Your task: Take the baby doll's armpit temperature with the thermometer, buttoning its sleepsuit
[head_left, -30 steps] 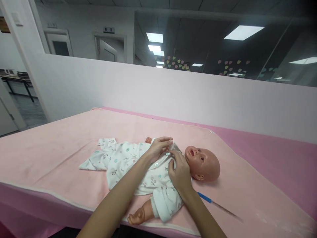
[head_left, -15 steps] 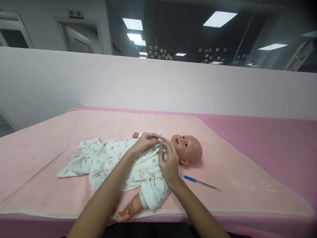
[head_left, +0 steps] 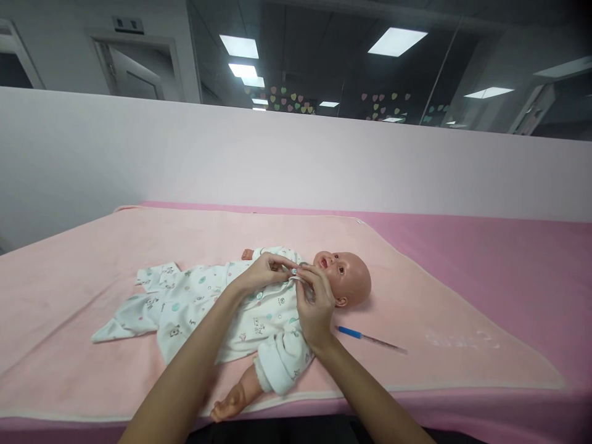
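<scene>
1. The doll [head_left: 354, 277] is laid on its back on a pink towel [head_left: 453, 308] spread over the desk [head_left: 522, 265]; its printed shirt [head_left: 247, 333] is worn with the front bunched near the neck.
2. The grip of the left hand [head_left: 268, 272] is nearly closed, the shirt's edge being pinched by its fingertips beside a small button [head_left: 295, 271].
3. The grip of the right hand [head_left: 317, 305] is drawn in just as narrowly on the same cloth, close to the doll's chin; how firmly cannot be told.
4. The button could be lost from the fingertips, since it is small and the cloth around it is soft and folded.
5. The shirt could be dragged askew, or the doll shifted, if the edge were pulled too hard.
6. The blue-ended stick [head_left: 349, 332] could be knocked by the right forearm, being left just beside it.
</scene>
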The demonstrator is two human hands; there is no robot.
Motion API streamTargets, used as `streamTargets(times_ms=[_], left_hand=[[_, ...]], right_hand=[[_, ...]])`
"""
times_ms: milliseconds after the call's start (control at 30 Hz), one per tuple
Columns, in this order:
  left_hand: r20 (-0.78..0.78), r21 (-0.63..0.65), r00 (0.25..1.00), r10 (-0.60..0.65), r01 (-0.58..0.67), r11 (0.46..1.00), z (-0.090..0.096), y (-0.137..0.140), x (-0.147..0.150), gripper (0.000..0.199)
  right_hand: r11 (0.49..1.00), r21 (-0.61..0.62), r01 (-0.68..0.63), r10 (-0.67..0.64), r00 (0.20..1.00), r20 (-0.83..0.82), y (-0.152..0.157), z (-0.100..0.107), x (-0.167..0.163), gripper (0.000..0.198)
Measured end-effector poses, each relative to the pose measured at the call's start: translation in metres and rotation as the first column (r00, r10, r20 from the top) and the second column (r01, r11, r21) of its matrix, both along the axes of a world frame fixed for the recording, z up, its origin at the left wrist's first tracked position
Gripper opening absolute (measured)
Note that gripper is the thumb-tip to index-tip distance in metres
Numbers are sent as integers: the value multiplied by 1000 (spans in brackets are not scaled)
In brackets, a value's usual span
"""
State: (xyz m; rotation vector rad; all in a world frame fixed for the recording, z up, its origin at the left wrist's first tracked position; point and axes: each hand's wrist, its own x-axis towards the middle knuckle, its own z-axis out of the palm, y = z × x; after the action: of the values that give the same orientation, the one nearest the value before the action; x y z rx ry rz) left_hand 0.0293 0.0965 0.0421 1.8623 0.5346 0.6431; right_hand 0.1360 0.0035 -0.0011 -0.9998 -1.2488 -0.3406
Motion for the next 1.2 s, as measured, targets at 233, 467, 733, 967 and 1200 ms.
streamTargets(times_ms=[233,467,733,967,1200], left_hand=[[-27,-42,998,-56,55,998,9,-8,-5,34],[-65,45,995,-82,85,995,10,-6,-6,41],[-42,-49,997,-61,59,997,12,-11,-5,33],[-59,12,997,-46,46,999,11,-9,-6,40],[-77,32,997,-7,10,999,9,-8,-5,37]], right_hand=[[996,-71,48,-50,999,-21,1,-1,0,16],[994,-103,22,-28,998,-59,3,-4,2,14],[993,-112,-48,34,992,-126,1,-1,1,12],[994,-104,-29,19,996,-92,3,-1,2,13],[993,-114,-32,21,995,-94,3,-1,2,12]])
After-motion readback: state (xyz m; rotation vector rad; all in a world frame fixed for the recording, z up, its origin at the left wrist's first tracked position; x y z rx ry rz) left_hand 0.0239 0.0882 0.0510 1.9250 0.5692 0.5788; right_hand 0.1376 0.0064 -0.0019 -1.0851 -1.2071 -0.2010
